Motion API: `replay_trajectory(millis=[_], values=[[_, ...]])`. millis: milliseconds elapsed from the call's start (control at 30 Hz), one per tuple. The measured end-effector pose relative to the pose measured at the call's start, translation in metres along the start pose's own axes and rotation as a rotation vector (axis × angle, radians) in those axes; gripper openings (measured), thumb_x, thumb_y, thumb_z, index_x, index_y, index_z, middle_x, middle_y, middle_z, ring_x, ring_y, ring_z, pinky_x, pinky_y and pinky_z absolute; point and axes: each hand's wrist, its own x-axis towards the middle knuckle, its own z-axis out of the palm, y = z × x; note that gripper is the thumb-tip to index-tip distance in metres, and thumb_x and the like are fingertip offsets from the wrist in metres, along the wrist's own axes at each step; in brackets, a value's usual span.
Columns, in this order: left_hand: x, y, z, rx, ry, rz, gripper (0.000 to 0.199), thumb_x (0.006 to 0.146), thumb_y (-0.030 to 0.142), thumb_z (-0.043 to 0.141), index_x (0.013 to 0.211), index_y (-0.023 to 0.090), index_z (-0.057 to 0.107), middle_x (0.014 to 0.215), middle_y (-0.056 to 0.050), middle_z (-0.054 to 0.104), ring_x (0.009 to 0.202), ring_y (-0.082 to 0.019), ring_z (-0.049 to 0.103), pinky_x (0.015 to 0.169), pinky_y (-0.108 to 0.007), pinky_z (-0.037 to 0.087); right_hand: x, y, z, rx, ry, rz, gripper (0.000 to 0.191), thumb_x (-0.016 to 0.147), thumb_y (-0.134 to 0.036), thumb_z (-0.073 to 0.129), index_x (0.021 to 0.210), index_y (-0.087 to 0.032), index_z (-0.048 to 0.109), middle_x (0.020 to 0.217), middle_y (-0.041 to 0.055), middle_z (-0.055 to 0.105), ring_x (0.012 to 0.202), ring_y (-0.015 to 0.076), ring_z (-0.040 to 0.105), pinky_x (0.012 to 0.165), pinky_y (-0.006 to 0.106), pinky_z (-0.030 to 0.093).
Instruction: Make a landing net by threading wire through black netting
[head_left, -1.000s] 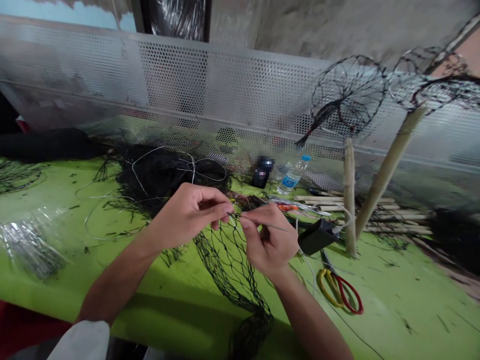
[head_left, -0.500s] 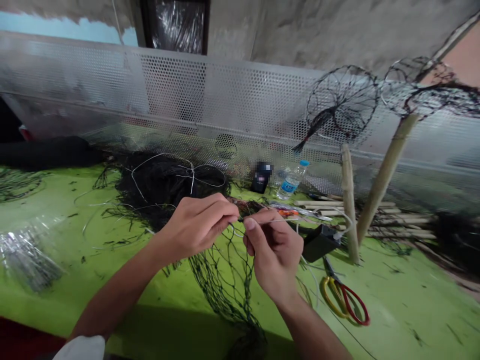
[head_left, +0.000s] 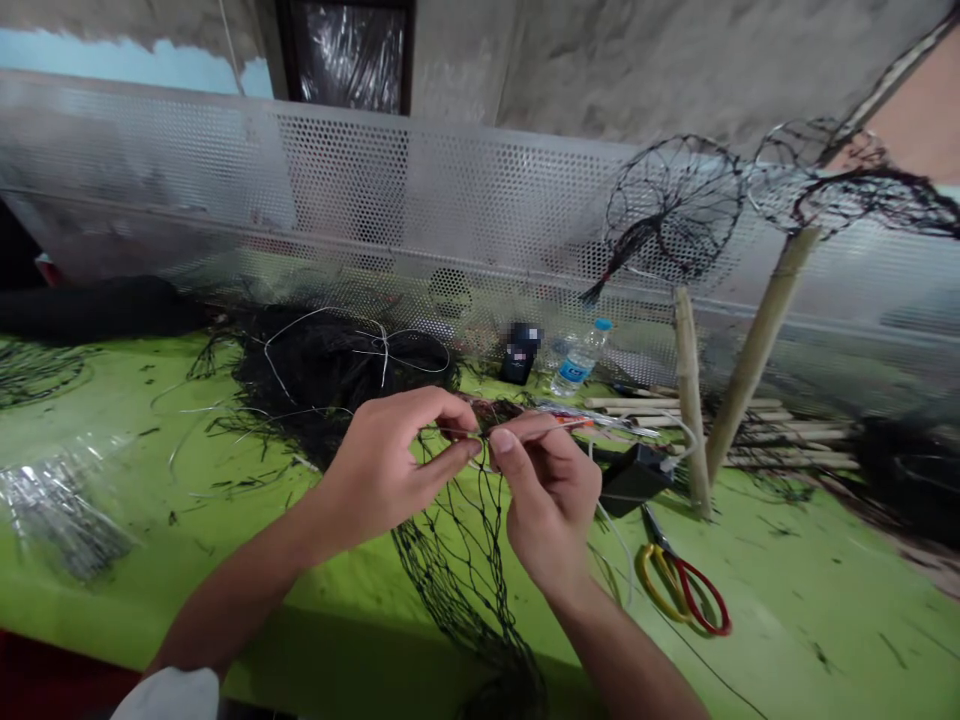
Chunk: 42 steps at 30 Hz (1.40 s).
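Observation:
In the middle of the view, my left hand (head_left: pixel 405 445) and my right hand (head_left: pixel 551 485) nearly meet at the fingertips. A thin wire (head_left: pixel 574 425) is pinched between the thumb and forefinger of my right hand and sticks out to the right. My left thumb and fingers close on the top edge of a dark green knotted net (head_left: pixel 457 560), close to the wire; the exact grip is partly hidden. From there the net hangs down over the table's front edge. To the right lie scissors (head_left: pixel 682 585) with one yellow and one red handle.
On the green table (head_left: pixel 810 590) lie a black net heap (head_left: pixel 300 370), a bag of metal pieces (head_left: pixel 64 510), a black box (head_left: pixel 637 478), a water bottle (head_left: pixel 577 365) and bamboo sticks (head_left: pixel 795 435). Hoop nets (head_left: pixel 675 205) hang near upright bamboo posts (head_left: pixel 765 350). Perforated metal sheeting (head_left: pixel 480 200) runs behind.
My left fingers have opened from a tight curl into a wider pinch at the net's edge. The right hand keeps its pinch, and the view has shifted slightly.

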Motion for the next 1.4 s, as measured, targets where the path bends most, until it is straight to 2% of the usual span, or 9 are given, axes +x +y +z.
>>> replay_trajectory(millis=[167,367,500,667,867,1067,1267,1333,1400], values=[[-0.006,0.004,0.01,0.186,0.142,0.062,0.011,0.088,0.024,0.08,0.092,0.021,0.07,0.085,0.006,0.078,0.075,-0.011,0.072,0.073,-0.027,0.049,-0.006,0.0,0.002,0.167,0.011,0.13,0.016,0.1,-0.028,0.07,0.085,-0.022,0.069,0.073,-0.0042,0.059,0.065,0.0077,0.047,0.059,0.024,0.039],[-0.01,0.006,0.015,0.365,0.215,0.128,0.019,0.087,0.032,0.081,0.088,0.02,0.066,0.079,0.006,0.074,0.067,-0.012,0.068,0.068,-0.03,0.049,-0.009,-0.006,0.003,0.157,-0.001,0.17,0.02,0.1,-0.03,0.071,0.082,-0.022,0.068,0.073,-0.0045,0.06,0.066,0.0079,0.048,0.06,0.024,0.038],[-0.01,0.008,0.017,0.433,0.241,0.149,0.01,0.087,0.019,0.075,0.085,0.021,0.065,0.077,0.007,0.074,0.065,-0.013,0.068,0.067,-0.031,0.049,-0.009,-0.006,0.004,0.158,-0.006,0.172,0.021,0.099,-0.031,0.071,0.081,-0.021,0.068,0.072,-0.0043,0.059,0.066,0.0086,0.048,0.061,0.025,0.039],[-0.009,0.006,0.013,0.369,0.237,0.067,0.009,0.085,0.017,0.077,0.087,0.022,0.07,0.077,0.007,0.077,0.065,-0.013,0.071,0.068,-0.029,0.051,-0.009,-0.003,0.006,0.199,0.007,0.185,0.021,0.099,-0.032,0.072,0.081,-0.021,0.068,0.069,-0.0045,0.057,0.064,0.0086,0.047,0.06,0.026,0.038],[-0.008,0.003,0.009,0.175,0.151,-0.061,0.013,0.082,0.014,0.081,0.087,0.024,0.074,0.077,0.009,0.079,0.068,-0.01,0.074,0.065,-0.024,0.052,-0.008,-0.002,0.007,0.175,0.011,0.18,0.023,0.098,-0.033,0.071,0.08,-0.021,0.066,0.067,-0.0048,0.057,0.061,0.0082,0.047,0.058,0.025,0.038],[-0.01,0.003,0.015,0.283,0.242,0.095,0.009,0.09,0.013,0.075,0.09,0.023,0.076,0.084,0.004,0.082,0.068,-0.013,0.076,0.068,-0.028,0.055,-0.006,-0.006,0.007,0.106,0.033,0.135,0.024,0.099,-0.031,0.069,0.078,-0.02,0.065,0.064,-0.004,0.056,0.058,0.009,0.047,0.056,0.026,0.037],[-0.009,0.001,0.016,0.294,0.301,0.249,0.009,0.091,0.011,0.075,0.089,0.019,0.073,0.087,0.002,0.083,0.074,-0.012,0.079,0.066,-0.026,0.056,-0.007,-0.011,0.008,0.064,0.023,0.146,0.026,0.1,-0.033,0.066,0.078,-0.02,0.064,0.064,-0.003,0.055,0.058,0.0099,0.047,0.056,0.026,0.039],[-0.008,0.002,0.013,0.275,0.263,0.186,0.008,0.09,0.012,0.076,0.089,0.02,0.074,0.086,0.002,0.083,0.073,-0.012,0.078,0.068,-0.025,0.057,-0.007,-0.011,0.009,0.04,0.023,0.136,0.025,0.1,-0.033,0.065,0.08,-0.02,0.064,0.065,-0.0026,0.056,0.059,0.0101,0.048,0.056,0.026,0.039],[-0.007,0.004,0.009,0.201,0.192,0.055,0.008,0.087,0.013,0.077,0.089,0.02,0.074,0.082,0.004,0.081,0.07,-0.012,0.077,0.066,-0.022,0.058,-0.008,-0.01,0.009,0.007,0.034,0.087,0.023,0.1,-0.031,0.066,0.081,-0.019,0.064,0.068,-0.0019,0.058,0.061,0.0102,0.049,0.057,0.026,0.04]])
